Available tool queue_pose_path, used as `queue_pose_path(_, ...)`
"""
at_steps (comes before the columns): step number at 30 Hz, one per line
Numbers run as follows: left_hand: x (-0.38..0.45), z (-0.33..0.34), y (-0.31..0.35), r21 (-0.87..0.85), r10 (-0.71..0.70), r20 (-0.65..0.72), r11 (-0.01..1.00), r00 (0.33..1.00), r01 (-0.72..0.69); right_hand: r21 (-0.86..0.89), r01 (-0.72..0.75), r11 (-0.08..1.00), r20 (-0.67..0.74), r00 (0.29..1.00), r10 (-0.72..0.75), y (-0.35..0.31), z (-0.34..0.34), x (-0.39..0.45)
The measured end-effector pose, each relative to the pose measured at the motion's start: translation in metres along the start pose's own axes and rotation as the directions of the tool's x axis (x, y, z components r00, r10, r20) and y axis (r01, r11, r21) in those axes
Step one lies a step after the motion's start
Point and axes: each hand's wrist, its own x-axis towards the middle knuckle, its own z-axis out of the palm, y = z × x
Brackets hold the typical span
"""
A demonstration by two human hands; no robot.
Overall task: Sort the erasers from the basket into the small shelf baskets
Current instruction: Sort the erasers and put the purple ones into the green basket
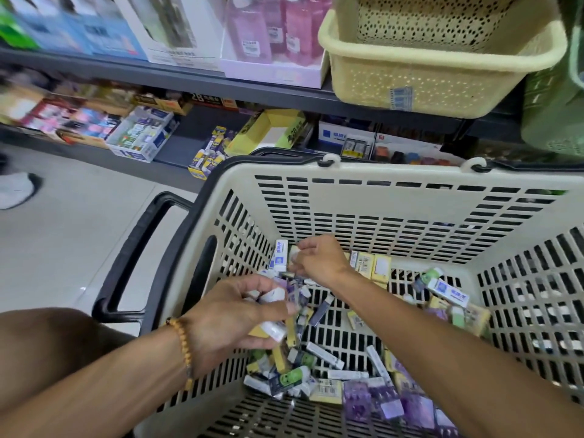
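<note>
A cream slotted shopping basket (373,197) with black handles fills the lower view. Several wrapped erasers (328,361) in white, yellow, green and purple lie scattered on its floor. My left hand (234,314), with a bead bracelet on the wrist, grips a bunch of erasers (275,311) over the basket's left side. My right hand (319,260) reaches deeper toward the far left corner and pinches a pale eraser (295,257) beside a white and blue eraser (279,254) that leans on the wall.
Behind the basket a low dark shelf holds small open boxes of erasers (142,134), a yellow box (271,131) and a white and blue box (344,137). A cream perforated basket (442,77) sits on the shelf above. Tiled floor lies to the left.
</note>
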Motion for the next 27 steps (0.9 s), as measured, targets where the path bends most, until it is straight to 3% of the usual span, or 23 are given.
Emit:
queue_pose_path(4,0.002,0.003,0.004,-0.015,0.001,-0.001,1.0,1.0,-0.001,-0.037,0.102,0.994,0.037,0.994,-0.101,-0.008,-0.014,-0.018)
queue_pose_path(8,0.002,0.006,0.008,0.009,0.006,0.05,1.0,0.999,-0.006,0.031,0.048,0.998,0.414,0.909,-0.056,-0.019,-0.024,-0.038)
queue_pose_path(11,0.002,0.008,0.008,0.028,-0.024,0.103,0.999,0.994,0.022,0.077,0.054,0.996,0.497,0.863,-0.085,-0.018,-0.022,-0.043)
queue_pose_path(13,0.003,0.008,0.006,0.028,-0.025,0.091,0.999,0.996,0.023,0.155,0.02,0.988,0.441,0.893,-0.087,-0.016,-0.024,-0.038)
queue_pose_path(15,0.004,0.007,0.005,0.003,-0.013,0.049,1.0,0.999,0.013,0.168,-0.006,0.986,0.289,0.956,-0.044,-0.014,-0.031,-0.029)
queue_pose_path(19,0.006,0.003,0.005,-0.134,-0.008,-0.059,0.991,0.998,0.0,-0.081,-0.033,0.996,0.031,0.999,0.035,-0.001,-0.032,-0.008)
queue_pose_path(23,0.009,0.004,0.009,-0.267,-0.026,-0.127,0.964,0.992,-0.009,0.082,-0.109,0.991,0.025,0.994,0.107,0.002,-0.015,0.0)
queue_pose_path(27,0.014,0.013,0.01,-0.318,-0.013,-0.225,0.946,0.974,-0.061,0.051,-0.011,0.999,-0.025,1.0,0.012,-0.006,-0.022,-0.012)
